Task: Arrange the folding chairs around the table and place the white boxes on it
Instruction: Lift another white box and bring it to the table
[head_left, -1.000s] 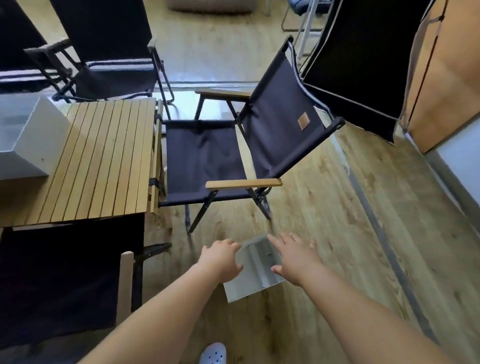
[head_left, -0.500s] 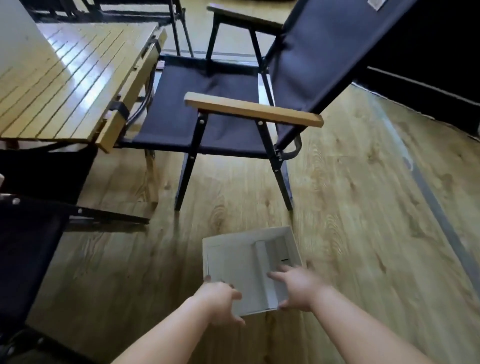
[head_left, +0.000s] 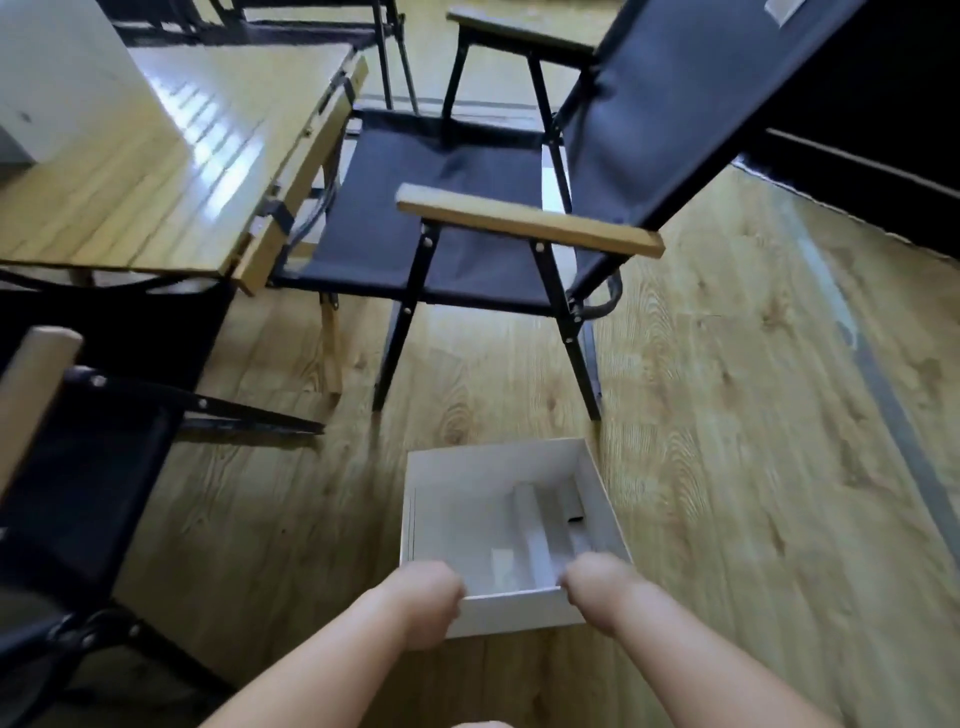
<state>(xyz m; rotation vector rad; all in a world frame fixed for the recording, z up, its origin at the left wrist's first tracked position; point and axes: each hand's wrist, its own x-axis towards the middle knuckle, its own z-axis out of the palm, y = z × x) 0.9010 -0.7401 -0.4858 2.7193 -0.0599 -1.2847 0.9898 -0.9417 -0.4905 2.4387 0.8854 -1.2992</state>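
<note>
An open white box (head_left: 498, 499) with a divider inside lies on the wooden floor in front of me. My left hand (head_left: 428, 597) grips its near left corner and my right hand (head_left: 597, 587) grips its near right corner, fingers curled over the near wall. Beyond it stands a dark folding chair (head_left: 467, 208) with wooden armrests, pushed up to the slatted wooden table (head_left: 171, 171). Another white box (head_left: 52, 88) rests on the table at the far left. A second dark chair (head_left: 78, 467) is at my near left.
A third folding chair (head_left: 311, 31) stands behind the table at the top. A large black panel (head_left: 883, 104) fills the upper right. A grey strip (head_left: 883, 389) runs along the floor on the right. Bare floor lies right of the box.
My head dropped lower and closer to the box. Both hands went from hovering over the box to closing on its near corners.
</note>
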